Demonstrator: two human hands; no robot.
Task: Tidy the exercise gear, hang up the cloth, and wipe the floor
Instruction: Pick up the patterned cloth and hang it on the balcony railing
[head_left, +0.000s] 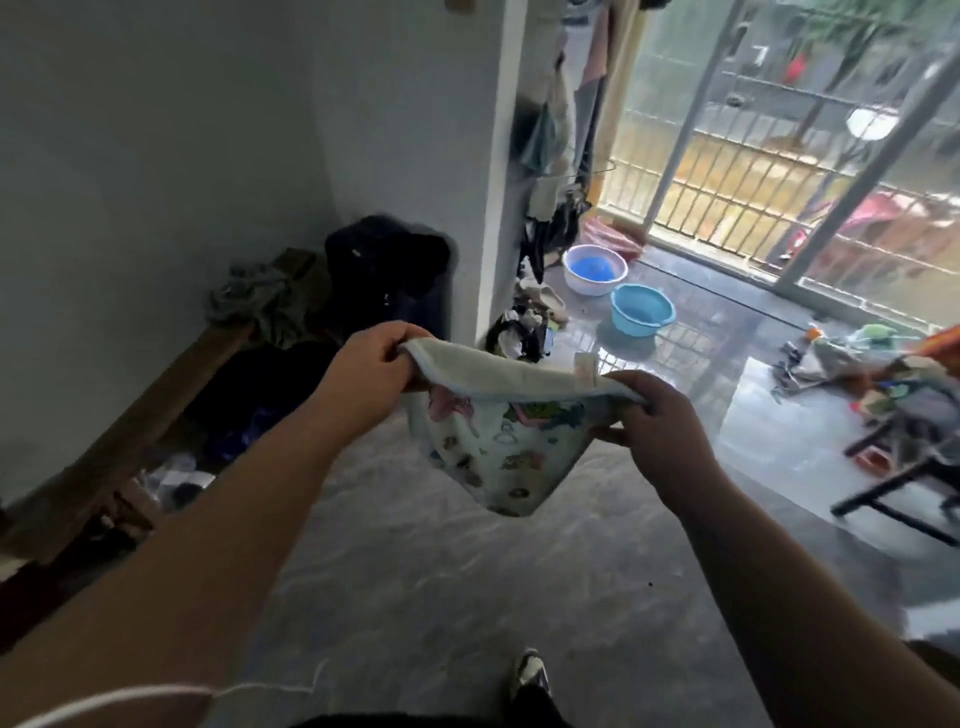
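Cloth (498, 447) pinched between left hand (371, 364) and right hand (649, 415), unhung yet; floor (441, 571) wiping seemingly ahead.

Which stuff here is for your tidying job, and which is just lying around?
For the job:
- small pale-blue printed cloth, stretched between left hand and right hand
- shiny grey floor

Just lying about:
- white plastic basin
- light-blue plastic basin
- dark bag
- black-legged chair
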